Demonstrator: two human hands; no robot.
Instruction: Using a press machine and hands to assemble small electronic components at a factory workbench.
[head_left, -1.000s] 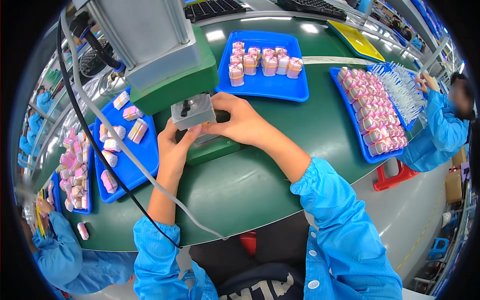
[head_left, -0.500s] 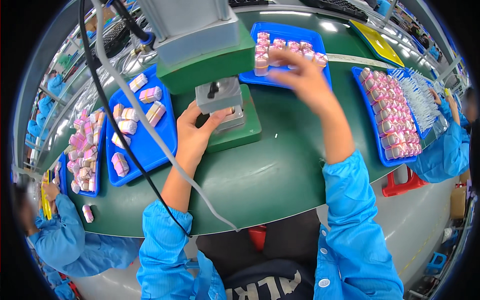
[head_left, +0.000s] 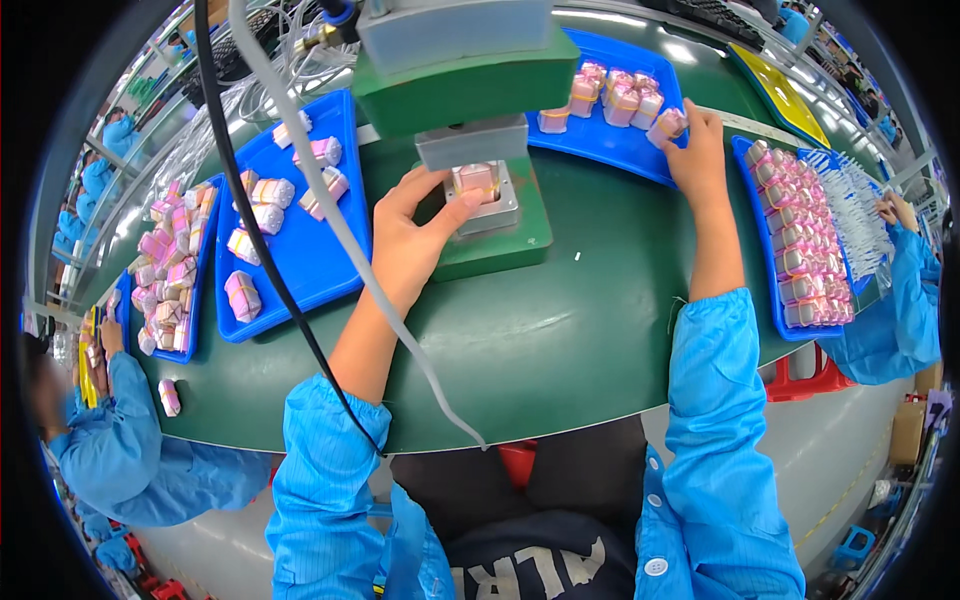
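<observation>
While the right hand (head_left: 700,170) pinched a pack (head_left: 666,127), the left hand (head_left: 415,238) had its fingers (head_left: 414,192) apart. The pack was blocky, pink-and-white.

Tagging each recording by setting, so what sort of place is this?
Probably a factory assembly line: there's a green-framed press, blue trays of small, similar pink-and-white pieces, and people nearby in blue smocks.

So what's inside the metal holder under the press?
A pink block sits in the holder, partly behind the left hand. The block's underside and the holder's floor are covered.
</observation>
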